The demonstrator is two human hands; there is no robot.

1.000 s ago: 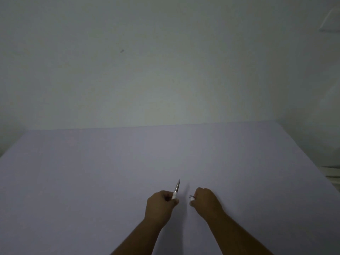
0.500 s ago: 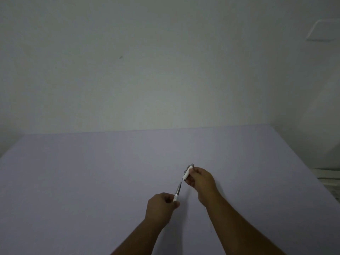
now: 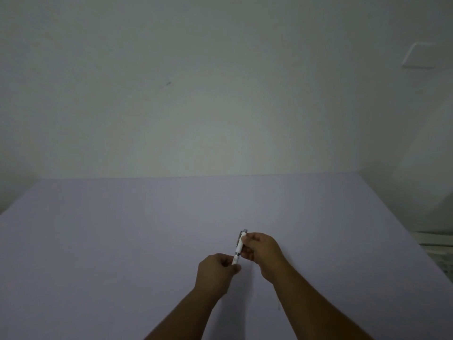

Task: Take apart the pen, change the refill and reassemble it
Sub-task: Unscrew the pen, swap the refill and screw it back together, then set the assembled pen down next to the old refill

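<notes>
A white pen (image 3: 239, 249) with a grey clip and grey top is held tilted above the lilac table (image 3: 122, 241), its top pointing away from me. My right hand (image 3: 263, 250) grips the upper barrel near the clip. My left hand (image 3: 215, 269) is closed around the lower end, which its fingers hide. The two pen halves appear joined in one line. The refill is not visible.
A pale wall rises behind the table's far edge (image 3: 220, 177). The table's right edge (image 3: 404, 231) runs diagonally, with a white slatted object (image 3: 438, 249) beyond it. A white plate (image 3: 419, 56) is mounted on the wall at upper right.
The right hand lifted the upper barrel off the table and brought it over the part in the left hand. The two separate pieces now line up as one pen.
</notes>
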